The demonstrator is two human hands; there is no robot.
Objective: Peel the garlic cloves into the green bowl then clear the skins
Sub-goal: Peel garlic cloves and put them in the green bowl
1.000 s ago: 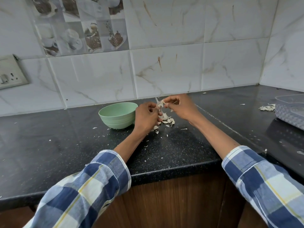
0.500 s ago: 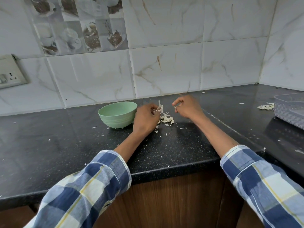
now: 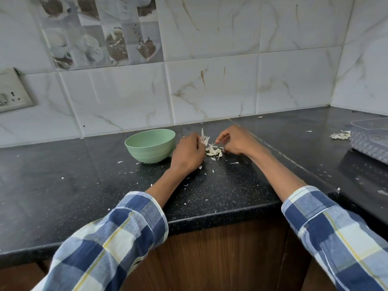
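head: green bowl just left of left hand, skins between hands

Blue, white and yellow plaid sleeves, cuffs pushed up, bare forearms

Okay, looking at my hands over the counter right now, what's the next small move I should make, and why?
Probably bring the right hand back to the garlic piece that the left hand pinches and pull at its loose skin. Papery skin sticks up from it, so it looks unpeeled, and the right hand is apart from it, over the skin pile, beside the green bowl.
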